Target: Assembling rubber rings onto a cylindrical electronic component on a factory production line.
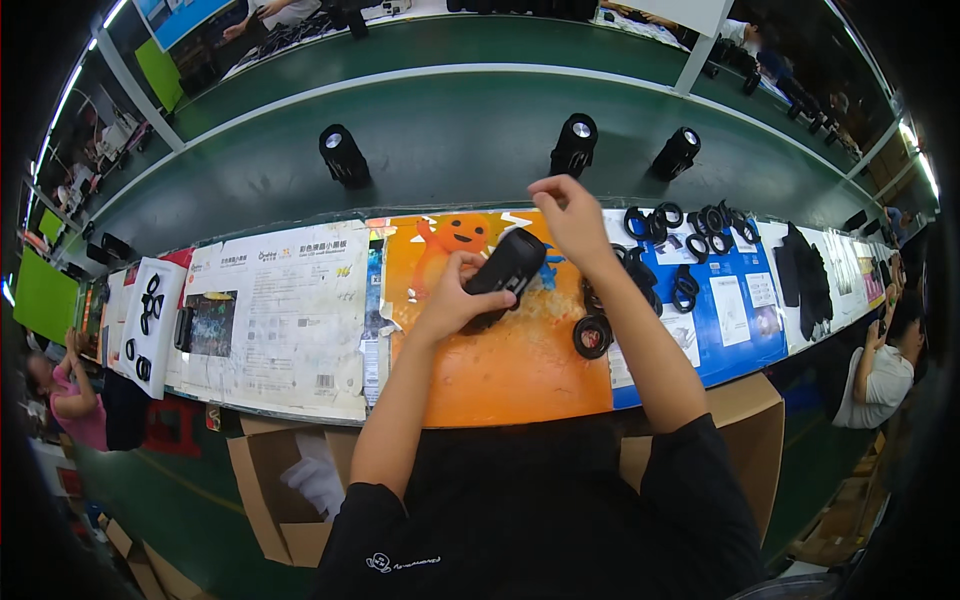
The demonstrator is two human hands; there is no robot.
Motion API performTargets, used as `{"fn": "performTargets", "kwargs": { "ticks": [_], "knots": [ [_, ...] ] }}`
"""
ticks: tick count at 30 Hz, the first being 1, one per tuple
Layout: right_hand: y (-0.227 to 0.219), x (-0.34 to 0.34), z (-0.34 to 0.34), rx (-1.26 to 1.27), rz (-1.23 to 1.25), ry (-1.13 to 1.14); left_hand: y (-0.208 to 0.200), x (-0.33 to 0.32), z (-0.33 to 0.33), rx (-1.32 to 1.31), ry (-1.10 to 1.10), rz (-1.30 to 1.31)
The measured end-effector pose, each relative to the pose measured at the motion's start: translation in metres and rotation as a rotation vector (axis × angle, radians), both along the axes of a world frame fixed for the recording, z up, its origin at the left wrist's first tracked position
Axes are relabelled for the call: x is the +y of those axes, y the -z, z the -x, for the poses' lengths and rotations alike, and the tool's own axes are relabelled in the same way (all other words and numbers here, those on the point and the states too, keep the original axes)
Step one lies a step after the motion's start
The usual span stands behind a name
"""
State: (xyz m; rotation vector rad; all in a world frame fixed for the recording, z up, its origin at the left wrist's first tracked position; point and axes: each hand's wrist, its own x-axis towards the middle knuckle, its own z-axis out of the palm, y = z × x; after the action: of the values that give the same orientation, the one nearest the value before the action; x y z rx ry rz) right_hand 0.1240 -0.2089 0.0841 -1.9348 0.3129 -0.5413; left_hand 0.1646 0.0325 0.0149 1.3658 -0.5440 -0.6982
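Green conveyor belt [450,140] runs along the far edge of the bench [300,400], whose top is covered with flattened printed cartons: white at the left end, orange in the middle, blue toward the right.

Over the orange sheet [500,370], the left hand [450,300] wraps thumb and fingers around the lower end of a black cylindrical speaker [505,272], holding it tilted with its upper end pointing toward the far edge. The right hand [570,215] is raised just above that upper end, fingers pinched narrowly together; whether anything is between them cannot be told. Both forearms reach in from the near edge.

Just right of the speaker, touching the right forearm's side, lies one black ring [592,336]. A loose cluster of black rings [690,235] is spread over the blue sheet, too tangled to count.

Three black speakers stand upright on the belt: one to the left [343,155], two to the right [573,145] [676,152].
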Motion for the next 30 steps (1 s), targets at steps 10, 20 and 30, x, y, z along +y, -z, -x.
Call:
{"fn": "performTargets", "kwargs": {
  "ticks": [10, 20, 30],
  "knots": [
    [0.009, -0.139, -0.046, 0.049, 0.552, 0.396, -0.059, -0.045, -0.095, -0.27, -0.22, -0.169],
    [0.003, -0.145, -0.065, 0.026, 0.53, 0.401, -0.079, -0.12, -0.156, -1.164, -0.34, -0.384],
    [-0.018, -0.097, 0.004, -0.14, -0.121, 0.197, -0.092, -0.107, -0.124, -1.135, -0.305, -0.35]
  ]
}}
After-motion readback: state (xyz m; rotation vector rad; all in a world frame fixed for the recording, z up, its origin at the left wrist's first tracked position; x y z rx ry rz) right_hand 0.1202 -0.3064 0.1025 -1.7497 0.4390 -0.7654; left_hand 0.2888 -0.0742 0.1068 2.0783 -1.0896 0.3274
